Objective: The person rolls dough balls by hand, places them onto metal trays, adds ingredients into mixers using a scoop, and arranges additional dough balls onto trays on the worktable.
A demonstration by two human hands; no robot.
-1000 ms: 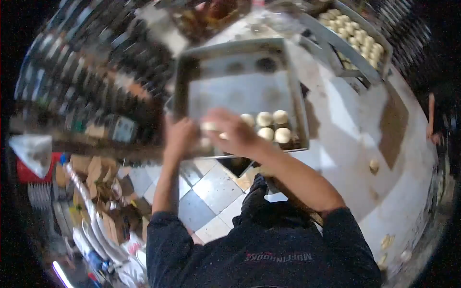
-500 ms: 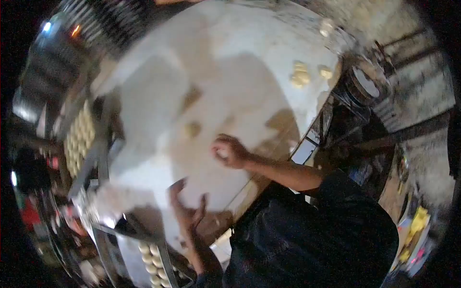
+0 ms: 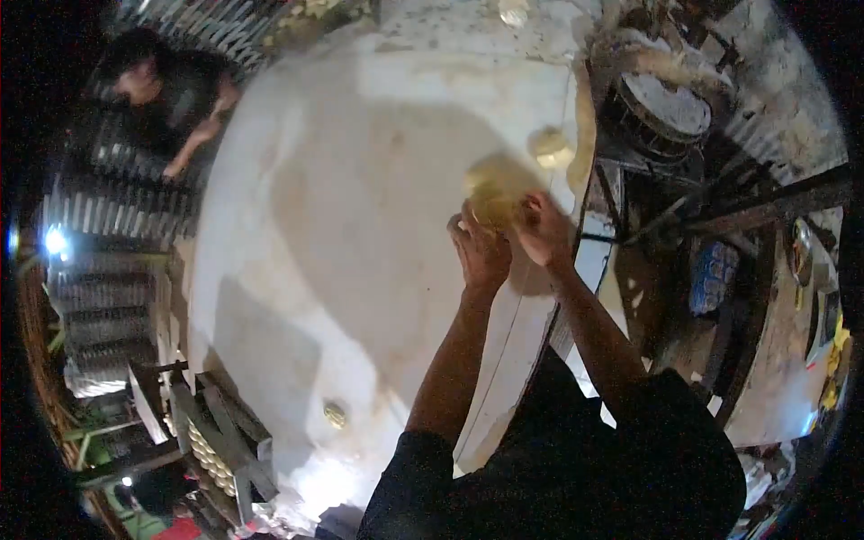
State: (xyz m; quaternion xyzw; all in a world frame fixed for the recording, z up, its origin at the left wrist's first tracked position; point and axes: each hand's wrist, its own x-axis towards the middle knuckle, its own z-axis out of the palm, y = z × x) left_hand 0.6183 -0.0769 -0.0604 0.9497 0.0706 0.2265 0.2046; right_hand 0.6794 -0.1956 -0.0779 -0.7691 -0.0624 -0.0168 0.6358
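Observation:
On the right part of the floured table [image 3: 360, 198], a pale yellow dough mass [image 3: 490, 191] lies blurred at my fingertips. My left hand [image 3: 481, 247] touches its near side with bent fingers. Close beside it, my right hand [image 3: 543, 229] has its fingers curled at the dough's right edge; what they hold, if anything, is hidden. A smaller dough lump [image 3: 551, 148] rests farther back near the table's right edge. Another small piece [image 3: 335, 414] sits alone at the front left.
A tray of dough balls [image 3: 211, 461] stands in a frame at the lower left. Another person [image 3: 148, 99] is beyond the table at the upper left. A round container [image 3: 666, 103] is at the upper right, past the table edge.
The view has swung from the metal tray to the table. Both hands have left the tray and now come together at the dough mass. My left hand, spread half a second ago, is now bent.

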